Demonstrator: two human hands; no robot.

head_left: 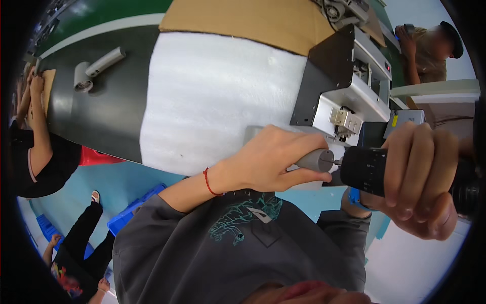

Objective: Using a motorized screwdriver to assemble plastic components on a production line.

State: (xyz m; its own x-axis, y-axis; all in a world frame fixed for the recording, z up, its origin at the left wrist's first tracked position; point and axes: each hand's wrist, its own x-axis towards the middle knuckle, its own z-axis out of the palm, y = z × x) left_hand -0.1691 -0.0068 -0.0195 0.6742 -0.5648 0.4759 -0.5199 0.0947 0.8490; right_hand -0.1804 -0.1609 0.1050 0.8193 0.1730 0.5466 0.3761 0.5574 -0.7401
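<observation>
My left hand [271,157] is closed around a grey cylindrical housing [321,160], its flat round end turned to the right. Most of this housing is hidden behind my fingers, so its full shape does not show. In my right hand [417,180] is a black electric screwdriver [362,169], gripped around its body with the fingers wrapped over it. Its thin bit [337,162] points left and meets the end face of the housing, or nearly so. Whether a screw sits at the tip is too small to tell.
A white foam sheet [217,96] covers the bench beyond my left arm, with cardboard [243,20] behind it. A black-and-silver screw feeder [349,86] stands at right. A grey two-cylinder device [83,77] lies on the dark mat [119,109]. Co-workers [38,157] are at left and far right.
</observation>
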